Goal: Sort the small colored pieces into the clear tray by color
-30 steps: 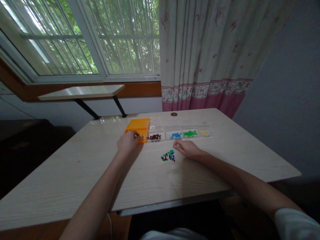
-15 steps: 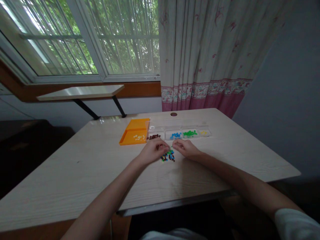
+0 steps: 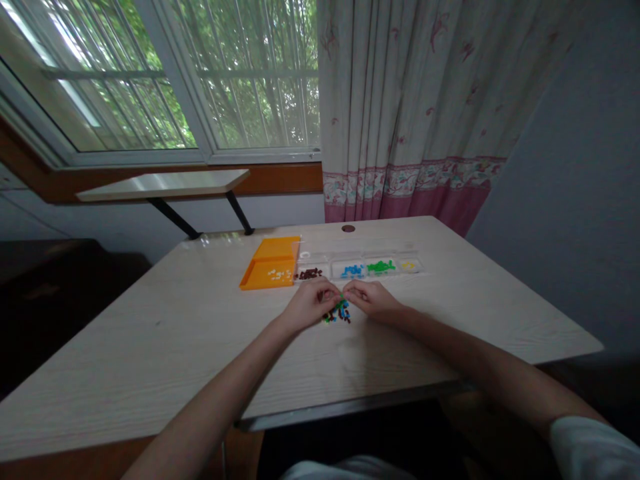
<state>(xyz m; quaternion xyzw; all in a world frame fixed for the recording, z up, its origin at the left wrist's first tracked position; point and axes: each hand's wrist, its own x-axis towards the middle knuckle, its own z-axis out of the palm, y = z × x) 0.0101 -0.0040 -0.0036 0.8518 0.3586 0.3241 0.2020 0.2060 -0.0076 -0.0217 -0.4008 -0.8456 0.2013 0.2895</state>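
Observation:
My left hand is closed in a pinch at the upper left edge of a cluster of small green, blue, brown and yellow plastic pieces. My right hand is pinched too, and its fingertips meet those of the left at a green bit on top of the cluster. Whatever lies between the right fingertips is too small to name. Part of the cluster is hidden behind the left fingers. Beyond the hands, a clear compartment tray holds brown pieces, blue pieces, green pieces and yellow pieces.
An orange open box with white pieces stands left of the clear tray. All of it rests on a pale wooden table. A raised shelf is at the back left, under the window; a curtain hangs behind the table.
My right hand has moved slightly left, closing the small gap to my left fingertips at the cluster's top. The tray and orange box stay in place.

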